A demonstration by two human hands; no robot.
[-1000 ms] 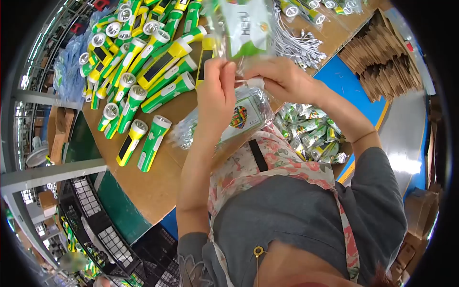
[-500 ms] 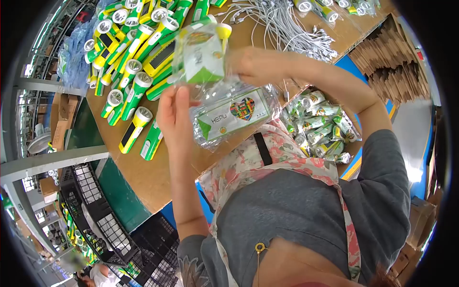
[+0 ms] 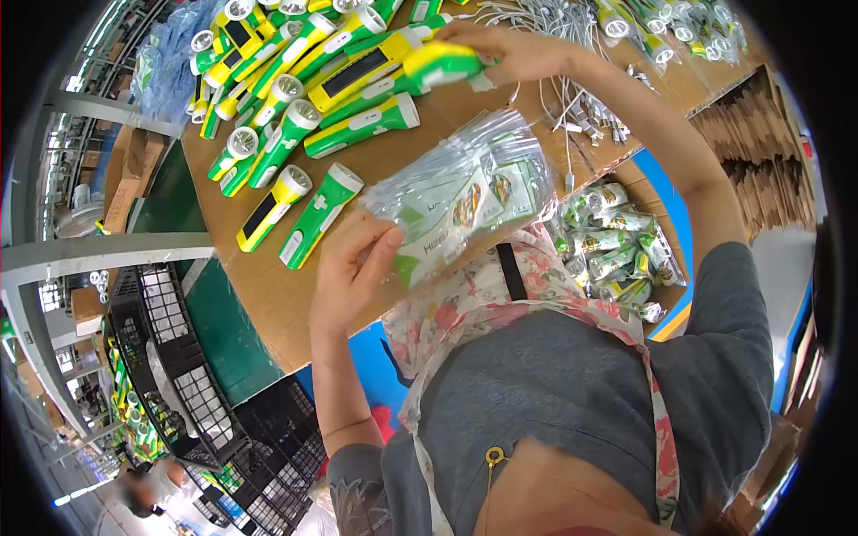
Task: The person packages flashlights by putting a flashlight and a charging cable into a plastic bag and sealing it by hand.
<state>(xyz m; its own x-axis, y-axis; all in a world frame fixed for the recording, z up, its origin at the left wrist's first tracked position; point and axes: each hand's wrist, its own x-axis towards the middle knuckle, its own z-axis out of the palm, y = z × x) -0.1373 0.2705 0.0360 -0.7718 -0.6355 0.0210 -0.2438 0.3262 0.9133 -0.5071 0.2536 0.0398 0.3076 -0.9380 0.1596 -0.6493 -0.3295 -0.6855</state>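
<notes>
The left hand (image 3: 356, 266) has its thumb and index finger closed on the near left edge of a clear bag (image 3: 451, 228) with white-and-green printing and a multicoloured motif; this bag lies over a stack of similar bags (image 3: 523, 161) near the front edge of the brown surface (image 3: 259, 317); how much of it rests on the stack is hard to tell. The right hand (image 3: 514, 55), farther forward, has its fingers clamped on one end of a yellow-and-green flashlight (image 3: 441, 64), which is slightly blurred and held over the right side of a heap of flashlights (image 3: 295, 62); several in the heap show dark panels and round, clear-fronted heads.

Two flashlights lie side by side, apart from the heap, near the left hand: a yellow one (image 3: 273, 210) with a dark panel and a green one (image 3: 322, 214); both have their heads pointing away from the person. White cables (image 3: 572, 98) spread to the right of the right hand; bagged flashlights (image 3: 670, 27) lie beyond them. More wrapped flashlights (image 3: 612, 255) fill a container beside the apron (image 3: 456, 313); a pile of folded cardboard (image 3: 751, 134) stands at the far right; a black crate (image 3: 183, 357) is at the left, below the surface.
</notes>
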